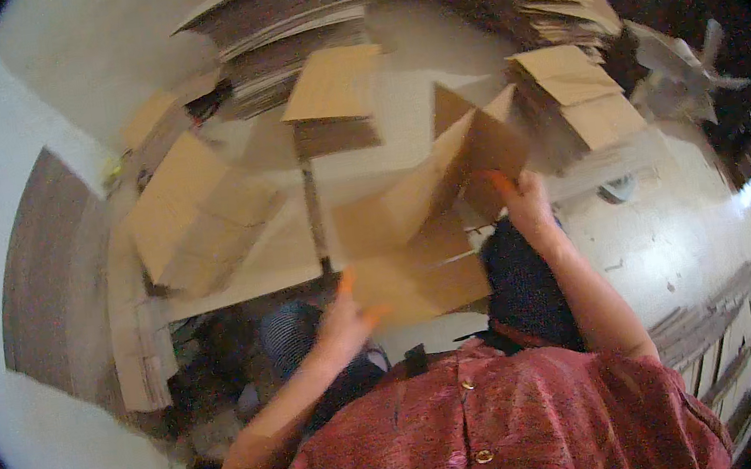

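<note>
An opened cardboard box (417, 267) with its flaps standing up is between my hands, over my lap. My left hand (345, 318) grips the box at its near left edge, with orange showing on the fingertips. On the far right side, my right hand (526, 202) is closed on a raised brown flap, with orange on its fingers too. Motion blurs the box and both hands, so the exact finger contact is partly unclear. The inside of the box lies mostly in shadow.
A pale table bears a folded carton (190, 210) at the left, another carton (334, 85) farther back and a flat stack (579, 97) at the right. Tall piles of cardboard (285, 30) rise behind. A grey fan (679, 71) stands at the far right.
</note>
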Demonstrator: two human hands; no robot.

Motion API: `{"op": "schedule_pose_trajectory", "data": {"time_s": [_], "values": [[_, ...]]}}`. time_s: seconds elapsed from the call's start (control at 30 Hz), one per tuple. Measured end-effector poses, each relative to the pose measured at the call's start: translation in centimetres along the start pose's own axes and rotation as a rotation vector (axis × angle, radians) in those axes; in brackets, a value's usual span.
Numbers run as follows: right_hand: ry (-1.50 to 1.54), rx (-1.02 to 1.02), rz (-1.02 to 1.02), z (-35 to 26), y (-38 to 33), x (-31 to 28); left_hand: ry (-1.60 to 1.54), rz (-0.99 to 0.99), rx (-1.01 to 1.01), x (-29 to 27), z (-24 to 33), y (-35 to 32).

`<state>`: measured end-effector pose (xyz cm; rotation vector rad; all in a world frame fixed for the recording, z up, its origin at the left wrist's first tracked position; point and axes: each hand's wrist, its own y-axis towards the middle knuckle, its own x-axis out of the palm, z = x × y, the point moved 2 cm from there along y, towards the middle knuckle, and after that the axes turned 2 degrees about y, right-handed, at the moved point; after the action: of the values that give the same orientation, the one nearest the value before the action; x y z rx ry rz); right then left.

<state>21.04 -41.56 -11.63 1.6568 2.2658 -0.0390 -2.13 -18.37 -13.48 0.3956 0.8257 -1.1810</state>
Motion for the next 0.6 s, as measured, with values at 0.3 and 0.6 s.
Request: {"op": "schedule_pose_trajectory", "data": {"time_s": [0.3, 0.6], "values": [[0.004, -0.152, 0.157, 0.1, -0.2, 0.2, -0.239, 0.562, 0.103, -9.3, 0.4, -4.2], [-0.080, -0.117, 0.098, 0.7, 0.5, 0.5, -0.330, 0.884, -0.003, -26.2, -4.4, -1.9]]}}
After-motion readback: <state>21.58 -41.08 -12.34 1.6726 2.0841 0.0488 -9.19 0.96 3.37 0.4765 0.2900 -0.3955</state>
